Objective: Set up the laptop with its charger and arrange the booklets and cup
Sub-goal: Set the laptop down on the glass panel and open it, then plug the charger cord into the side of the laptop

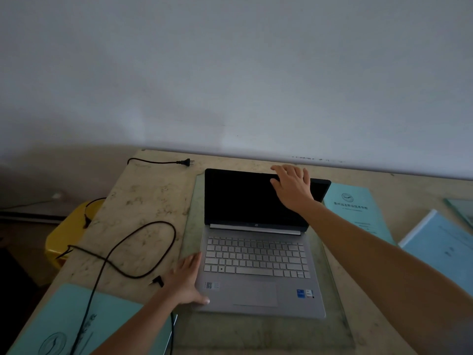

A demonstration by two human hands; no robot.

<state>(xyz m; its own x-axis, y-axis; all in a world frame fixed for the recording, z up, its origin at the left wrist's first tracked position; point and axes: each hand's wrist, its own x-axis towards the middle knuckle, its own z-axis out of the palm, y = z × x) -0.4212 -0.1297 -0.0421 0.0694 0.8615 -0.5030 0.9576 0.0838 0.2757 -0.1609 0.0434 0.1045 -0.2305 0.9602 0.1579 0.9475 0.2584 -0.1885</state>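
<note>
Laptop (256,260) sits open, screen dark, on a glass mat (256,334) on the table (148,190), and your hands are well apart: your right hand (293,187) grips the lid's top edge, fingers hooked over it, while your left hand (185,280) lies flat against the base's front left corner, thumb on the palm rest. The charger cable (143,226) loops loose left of the laptop, its plug (184,162) near the back edge, and crosses a teal booklet (64,316) at front left; a second teal booklet (355,208) and a blue booklet (442,242) lie to the right.
</note>
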